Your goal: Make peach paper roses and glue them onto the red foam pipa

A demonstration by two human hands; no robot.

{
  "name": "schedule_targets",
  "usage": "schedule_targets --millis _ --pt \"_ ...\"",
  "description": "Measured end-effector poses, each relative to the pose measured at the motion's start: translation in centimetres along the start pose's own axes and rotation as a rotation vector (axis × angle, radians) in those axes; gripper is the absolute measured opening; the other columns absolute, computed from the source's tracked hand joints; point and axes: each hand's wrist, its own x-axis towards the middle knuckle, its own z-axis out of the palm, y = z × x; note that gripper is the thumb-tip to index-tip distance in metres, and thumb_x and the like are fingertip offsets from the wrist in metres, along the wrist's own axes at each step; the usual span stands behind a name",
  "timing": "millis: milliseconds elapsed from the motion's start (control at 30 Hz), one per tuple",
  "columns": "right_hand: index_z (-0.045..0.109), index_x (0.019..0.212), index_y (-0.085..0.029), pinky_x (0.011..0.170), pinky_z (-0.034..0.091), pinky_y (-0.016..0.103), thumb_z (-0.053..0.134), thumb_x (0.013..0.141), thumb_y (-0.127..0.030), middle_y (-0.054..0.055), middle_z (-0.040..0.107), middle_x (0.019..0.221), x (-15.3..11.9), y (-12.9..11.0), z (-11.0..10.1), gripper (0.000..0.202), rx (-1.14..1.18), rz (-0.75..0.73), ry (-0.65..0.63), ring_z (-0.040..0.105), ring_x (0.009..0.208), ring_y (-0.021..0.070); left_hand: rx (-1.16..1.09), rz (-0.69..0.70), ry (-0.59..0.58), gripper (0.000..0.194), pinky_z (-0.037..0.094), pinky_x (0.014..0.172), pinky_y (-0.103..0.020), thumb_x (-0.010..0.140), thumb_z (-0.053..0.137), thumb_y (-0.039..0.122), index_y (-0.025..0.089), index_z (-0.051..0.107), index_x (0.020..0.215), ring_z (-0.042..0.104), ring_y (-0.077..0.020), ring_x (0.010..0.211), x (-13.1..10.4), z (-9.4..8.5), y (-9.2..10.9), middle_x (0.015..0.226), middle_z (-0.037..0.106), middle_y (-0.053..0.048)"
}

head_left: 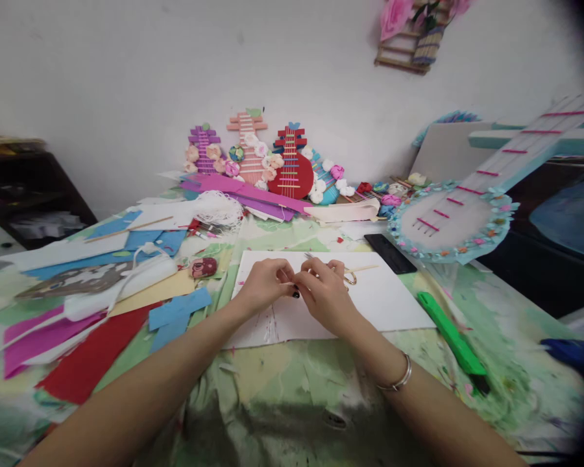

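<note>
Markings first: dark and pink streaks on the white sheet, near-left part, too blurred to read as writing. Sheet is smooth, lies flat on a crumpled, paint-stained green cloth. Left hand and right hand meet over the sheet, fingers bent, fingertips together; whatever sits between them is hidden, so can't tell if they're grasping anything. Scissors are at the right hand: gold metal loop out on its right, silver tips poking out past its far side; can't tell if gripped or just lying behind. Thin pale stick lies beside the loop. Shiny metal bracelet on right wrist. Right of sheet: green plastic cutter, long and ridged; flat black slab at far edge. Left: red strip, matte; blue strips, crossed; tangled white string further back. Red lute, rounded body, stands near wall; white lute at right has petal-like blue trim.
</note>
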Motion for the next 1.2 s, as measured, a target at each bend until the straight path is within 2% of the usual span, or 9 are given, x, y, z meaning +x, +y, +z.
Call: schedule_targets --millis 200,367,533,700,900,967,1133,1200 --pt "0.062 0.079 -0.019 0.076 0.022 0.033 0.047 0.091 -0.017 0.004 0.057 0.087 0.2 -0.2 -0.2 0.019 0.002 0.027 -0.002 0.048 0.070 0.0114 -0.080 0.036 0.007 0.016 0.045 0.062 -0.025 0.061 0.068 0.014 0.019 0.060 0.075 0.063 -0.0168 0.068 -0.4 -0.3 0.7 0.067 0.063 0.003" --pt "0.060 0.082 -0.018 0.078 0.022 0.035 0.046 0.088 -0.013 0.004 0.056 0.087 0.2 -0.1 -0.7 0.016 0.012 0.088 0.009 0.049 0.074 0.0133 0.054 0.105 0.085 0.027 0.045 0.073 -0.030 0.065 0.070 0.017 0.021 0.060 0.090 0.065 -0.0201 0.076 -0.6 -0.7 1.2 0.068 0.067 0.003" --pt "0.057 0.085 -0.017 0.076 0.023 0.034 0.047 0.085 -0.011 0.005 0.056 0.089 0.3 0.2 -1.1 0.012 0.022 0.129 0.014 0.050 0.081 0.0165 0.049 0.201 0.153 0.023 0.042 0.081 -0.032 0.071 0.072 0.027 0.021 0.061 0.090 0.066 -0.0213 0.083 -0.5 -0.8 0.8 0.074 0.071 0.002" --pt "0.059 0.085 -0.019 0.075 0.024 0.035 0.048 0.081 -0.009 0.004 0.054 0.088 0.2 0.3 -1.3 0.015 0.079 0.166 0.010 0.051 0.080 0.0160 0.057 0.245 0.188 0.022 0.043 0.078 -0.031 0.072 0.072 0.028 0.022 0.063 0.091 0.067 -0.0220 0.083 -0.6 -0.8 0.5 0.071 0.071 0.002" --pt "0.065 0.086 -0.021 0.076 0.024 0.035 0.049 0.081 -0.008 0.003 0.051 0.084 0.1 0.5 -1.0 0.021 0.103 0.170 0.032 0.051 0.079 0.0158 -0.049 0.183 0.131 0.030 0.045 0.071 -0.029 0.069 0.073 0.032 0.021 0.063 0.096 0.066 -0.0204 0.075 -0.4 -1.0 0.7 0.070 0.071 0.000" --pt "0.065 0.084 -0.021 0.077 0.025 0.035 0.049 0.081 -0.008 0.003 0.051 0.084 0.0 0.5 -0.9 0.020 0.123 0.175 0.029 0.051 0.080 0.0156 -0.135 0.126 0.067 0.033 0.046 0.070 -0.028 0.066 0.075 0.032 0.019 0.064 0.095 0.065 -0.0194 0.072 -0.2 -1.2 0.6 0.071 0.070 -0.001" --pt "0.063 0.084 -0.020 0.078 0.025 0.035 0.050 0.080 -0.006 0.002 0.051 0.084 0.0 0.5 -1.2 0.019 0.187 0.172 0.041 0.052 0.076 0.0136 -0.427 0.009 -0.096 0.028 0.045 0.066 -0.026 0.071 0.070 0.038 0.013 0.069 0.086 0.062 -0.0164 0.070 0.3 -1.5 0.1 0.076 0.069 -0.004" --pt "0.063 0.083 -0.020 0.078 0.025 0.035 0.050 0.079 -0.006 0.001 0.051 0.084 0.0 0.4 -1.3 0.019 0.206 0.158 0.038 0.052 0.076 0.0134 -0.530 -0.043 -0.133 0.029 0.044 0.064 -0.025 0.067 0.073 0.037 0.012 0.069 0.082 0.061 -0.0155 0.069 0.4 -1.4 0.0 0.075 0.069 -0.005"
